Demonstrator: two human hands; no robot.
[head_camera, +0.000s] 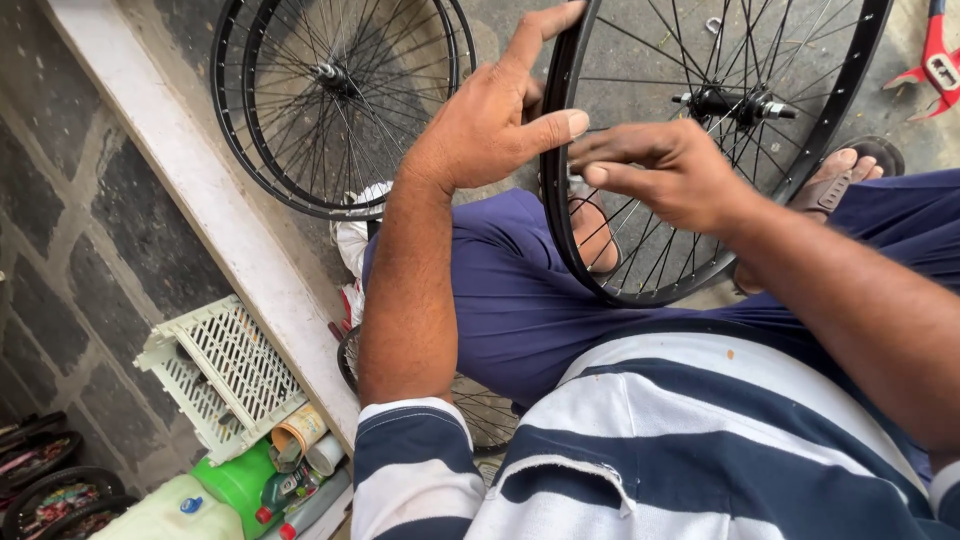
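While the person sits with knees up in dark blue trousers (500, 300), a black bicycle wheel (560, 190) stands upright between the legs, its rim crossing the lap and its hub (735, 104) farther out toward the sandalled feet. Nearest the body, the striped shirt fills the bottom of the view; just beyond it both hands meet at the near edge of the rim. The left hand (480, 125) is clamped on the rim — fingers wrapped over the outer edge, thumb pressed along the inner side. The right hand (670, 170) reaches in among the spokes, its thumb and fingertips pinched together on something small at the rim, too small to make out. By the look of it, the step in hand is work on a spoke end where it meets the rim; the next move would call for a steady left grip and fine, careful finger work. Farther off, two more black wheels (335, 95) lean against a pale ledge (200, 190). A white plastic crate (225, 370) and green bottles (245, 485) lie at lower left.
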